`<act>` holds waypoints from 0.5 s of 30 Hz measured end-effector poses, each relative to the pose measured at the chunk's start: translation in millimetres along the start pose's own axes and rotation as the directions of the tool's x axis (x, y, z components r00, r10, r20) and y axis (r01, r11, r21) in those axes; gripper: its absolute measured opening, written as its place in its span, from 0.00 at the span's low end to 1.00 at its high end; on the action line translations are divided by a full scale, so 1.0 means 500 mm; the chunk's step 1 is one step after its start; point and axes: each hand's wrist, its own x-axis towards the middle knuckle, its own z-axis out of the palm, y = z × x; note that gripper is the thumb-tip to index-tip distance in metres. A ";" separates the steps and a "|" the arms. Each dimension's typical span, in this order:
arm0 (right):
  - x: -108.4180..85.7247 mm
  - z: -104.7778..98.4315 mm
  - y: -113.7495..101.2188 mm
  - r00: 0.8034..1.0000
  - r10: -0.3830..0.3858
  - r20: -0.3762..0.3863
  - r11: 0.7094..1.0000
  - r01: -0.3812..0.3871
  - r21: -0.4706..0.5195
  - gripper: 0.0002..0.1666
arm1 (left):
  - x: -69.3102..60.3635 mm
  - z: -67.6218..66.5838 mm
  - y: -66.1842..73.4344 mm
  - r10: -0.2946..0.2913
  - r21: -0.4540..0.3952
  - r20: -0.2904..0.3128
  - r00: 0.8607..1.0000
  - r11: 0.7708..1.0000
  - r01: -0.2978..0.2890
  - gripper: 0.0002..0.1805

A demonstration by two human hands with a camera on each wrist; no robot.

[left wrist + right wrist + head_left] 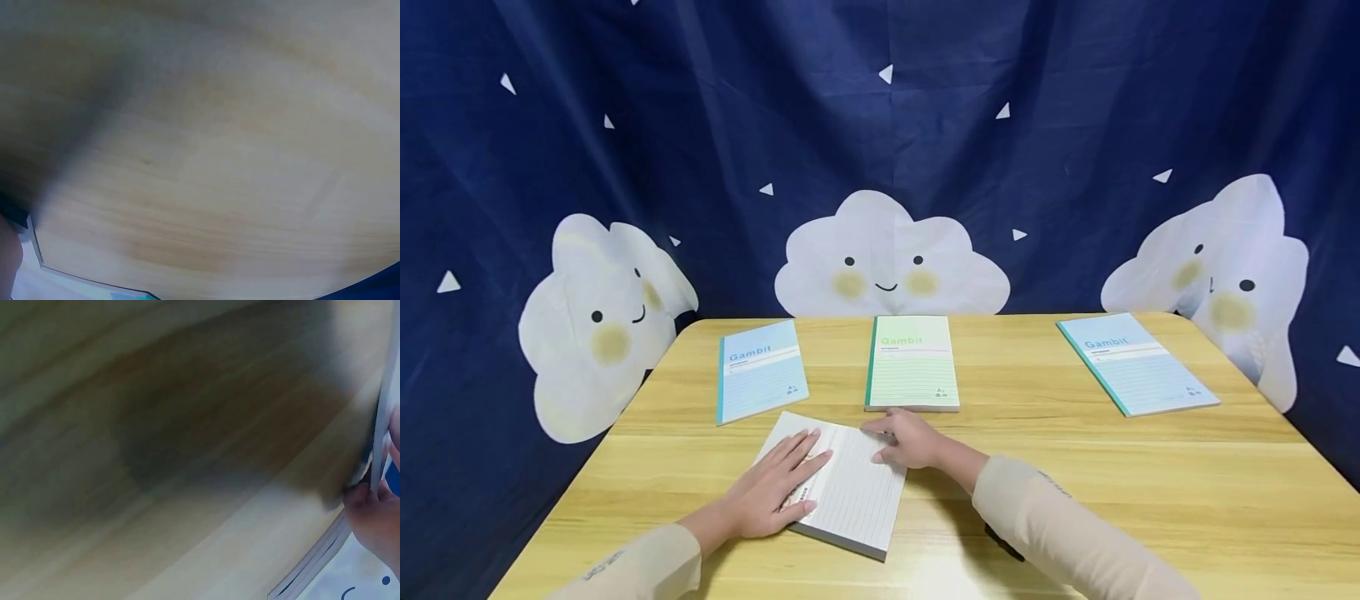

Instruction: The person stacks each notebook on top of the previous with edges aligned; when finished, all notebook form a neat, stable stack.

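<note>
A notebook (pixel 857 492) with a pale, lined cover lies at a slant near the front middle of the table. My left hand (pixel 775 483) rests on its left part, fingers spread and fairly straight over the cover. At the upper right corner, my right hand (pixel 910 440) grips the notebook, with the thumb on the cover and a finger along the far edge. The right wrist view has the fingers (pixel 369 506) at the edge of the notebook (pixel 386 394). Only a sliver of the left hand (pixel 7 256) appears in the left wrist view.
Behind the hands, a green notebook (pixel 912 367) lies at the middle. A blue notebook (pixel 762 375) is to the left and another blue notebook (pixel 1138 362) to the right. A dark blue curtain (pixel 722 150) with clouds hangs behind the wooden table (pixel 1150 467).
</note>
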 end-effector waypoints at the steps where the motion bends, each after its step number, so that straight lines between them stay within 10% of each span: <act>1: -0.001 -0.002 -0.001 1.000 0.007 0.013 1.000 -0.007 0.024 0.27 | 0.002 -0.001 -0.003 0.012 -0.004 0.007 1.000 1.000 -0.012 0.34; 15: -0.038 -0.023 -0.010 0.992 0.070 0.105 0.917 -0.105 0.385 0.17 | 0.023 -0.015 -0.030 0.083 0.028 0.097 0.992 0.996 -0.086 0.35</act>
